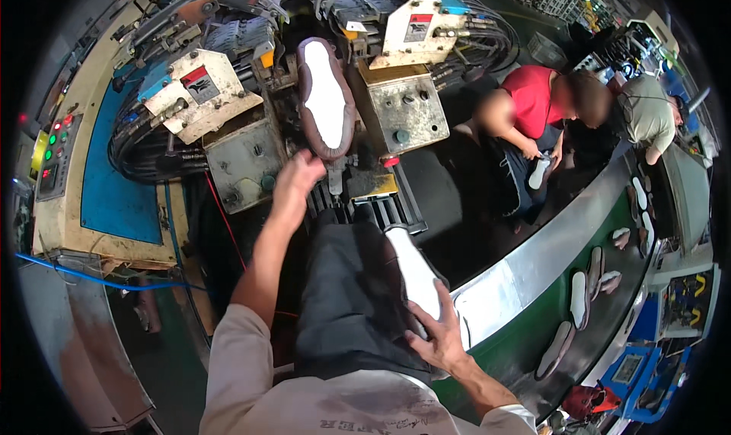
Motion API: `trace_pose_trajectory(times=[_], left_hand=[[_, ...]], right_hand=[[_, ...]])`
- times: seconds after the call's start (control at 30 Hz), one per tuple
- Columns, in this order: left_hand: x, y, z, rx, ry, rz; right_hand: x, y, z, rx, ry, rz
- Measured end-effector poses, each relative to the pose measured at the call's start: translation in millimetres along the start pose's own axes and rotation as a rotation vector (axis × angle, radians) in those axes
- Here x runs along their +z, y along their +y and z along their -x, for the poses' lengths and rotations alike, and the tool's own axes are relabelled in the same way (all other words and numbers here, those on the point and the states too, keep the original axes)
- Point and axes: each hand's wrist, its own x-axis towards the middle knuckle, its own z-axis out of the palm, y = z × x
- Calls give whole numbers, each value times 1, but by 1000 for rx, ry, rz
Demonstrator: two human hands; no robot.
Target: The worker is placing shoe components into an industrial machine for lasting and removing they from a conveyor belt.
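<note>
The right hand (438, 340) held a white-bottomed shoe (413, 261) beside the leg (343, 290), thumb and fingers partly spread across it. The left hand (295, 185) had bent fingers by a brown shoe (327, 92) in the machine (400, 107); whether they gripped it, nobody could tell.

Over there, the long green conveyor (518, 336) has several shoes (579, 301) scattered along it, some white-bottomed.
</note>
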Motion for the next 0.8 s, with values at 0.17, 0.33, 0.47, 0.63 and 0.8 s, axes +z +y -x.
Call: trace_pose_trajectory(times=[0.17,0.33,0.47,0.63,0.8], left_hand=[[17,68,-92,-104,-172,230],[38,77,-103,38,-276,221],[12,96,-53,-69,-112,347],[22,132,69,43,-282,194],[-18,77,136,-129,-41,276]], right_hand=[[-30,0,-52,4,123,36],[-51,-21,-136,-128,178,200],[-52,-49,-228,-306,218,193],[-20,-71,-341,-357,205,84],[40,-61,-400,-338,269,80]])
